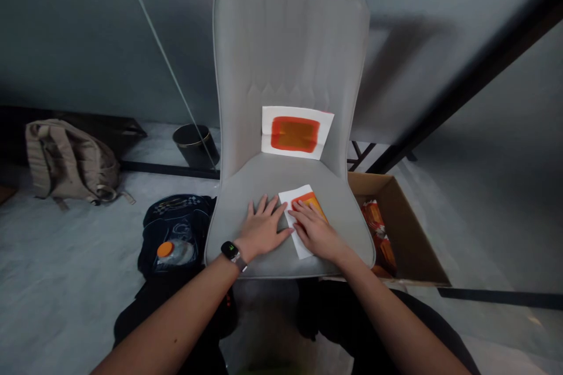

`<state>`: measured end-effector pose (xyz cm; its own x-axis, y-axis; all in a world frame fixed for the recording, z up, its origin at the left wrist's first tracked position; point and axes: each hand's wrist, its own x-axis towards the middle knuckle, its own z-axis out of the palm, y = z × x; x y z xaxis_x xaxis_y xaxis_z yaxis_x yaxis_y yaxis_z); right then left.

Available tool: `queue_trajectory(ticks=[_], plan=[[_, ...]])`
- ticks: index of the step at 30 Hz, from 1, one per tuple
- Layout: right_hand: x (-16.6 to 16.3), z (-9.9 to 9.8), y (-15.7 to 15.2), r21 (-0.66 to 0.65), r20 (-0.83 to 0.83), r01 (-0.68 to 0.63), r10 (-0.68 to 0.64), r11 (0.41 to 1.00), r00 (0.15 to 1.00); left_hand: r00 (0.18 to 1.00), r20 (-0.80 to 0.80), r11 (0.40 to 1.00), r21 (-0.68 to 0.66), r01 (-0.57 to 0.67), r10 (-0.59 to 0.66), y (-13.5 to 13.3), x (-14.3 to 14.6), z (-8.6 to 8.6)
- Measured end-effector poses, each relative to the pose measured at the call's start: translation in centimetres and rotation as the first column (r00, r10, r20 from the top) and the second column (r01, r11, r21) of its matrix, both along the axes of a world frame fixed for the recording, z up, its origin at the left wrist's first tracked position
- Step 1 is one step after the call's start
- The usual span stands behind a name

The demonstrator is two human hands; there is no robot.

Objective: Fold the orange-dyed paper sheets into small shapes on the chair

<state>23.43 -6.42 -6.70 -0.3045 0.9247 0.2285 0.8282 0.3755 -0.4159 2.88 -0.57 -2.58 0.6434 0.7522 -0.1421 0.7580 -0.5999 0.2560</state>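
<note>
A folded white paper sheet with an orange and yellow print (300, 246) lies on the grey chair seat (246, 179). My right hand (314, 225) rests on top of it, fingers stretched over the print. To its left, my left hand (264, 225) lies flat with fingers spread, mostly on the seat, its fingertips at the sheet's left edge. A watch (230, 251) is on my left wrist. Against the chair's backrest leans another white sheet with an orange-brown rectangle (295, 135).
At the right stands an open cardboard box (409, 228) with orange-printed papers inside. A dark backpack (176, 220) with an orange-capped bottle (178, 251) is left of the chair. Farther left are a black bin (196, 146) and a beige backpack (70, 161).
</note>
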Motion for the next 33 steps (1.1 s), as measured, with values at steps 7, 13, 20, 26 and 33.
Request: queue_trajectory(ticks=[7, 13, 20, 26, 33], plan=[[3.4, 2.1, 0.9, -0.187, 0.165, 0.246, -0.216, 0.951, 0.962, 1.0, -0.029, 0.999, -0.048, -0.012, 0.01, 0.3, 0.3, 1.0], [3.6, 1.1, 1.5, -0.17, 0.147, 0.228, -0.204, 0.959, 0.968, 1.0, -0.015, 1.0, -0.02, 0.013, -0.013, 0.7, 0.0, 0.4], [3.1, 0.3, 1.0, -0.162, 0.175, 0.261, -0.233, 0.952, 0.957, 1.0, -0.01, 0.997, 0.067, 0.028, -0.028, 0.8, -0.3, 0.3], [3.0, -0.3, 0.8, -0.119, 0.155, 0.266, -0.247, 0.957, 0.957, 0.999, -0.044, 0.994, 0.106, 0.02, -0.016, 1.0, 0.0, 0.4], [2.8, -0.4, 0.5, -0.091, 0.17, 0.274, -0.256, 0.957, 0.952, 0.998, -0.058, 0.993, 0.117, 0.025, -0.018, 1.2, 0.0, 0.2]])
